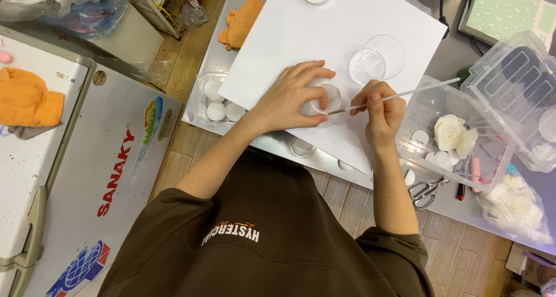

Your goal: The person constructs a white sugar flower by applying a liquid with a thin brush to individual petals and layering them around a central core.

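White and rounded, the small piece is sitting under the left hand, whose fingers are curling over its top and thumb is pressing its near side, so the hand is closing loosely around it and pinning it to the white sheet. Only a pale, smooth, slightly cupped patch of the piece is showing between the fingers; its full shape is hidden. The right hand is pinching a thin white stick between thumb and fingertips, fingers folding tight around it. The stick's near tip is touching the piece just beside the left thumb, while its far end is slanting up and away past the right hand. Just beyond that hand an empty clear cup is standing on the sheet. To the outer side of the right hand a clear box is holding a white flower; scissors are lying near the wrist.
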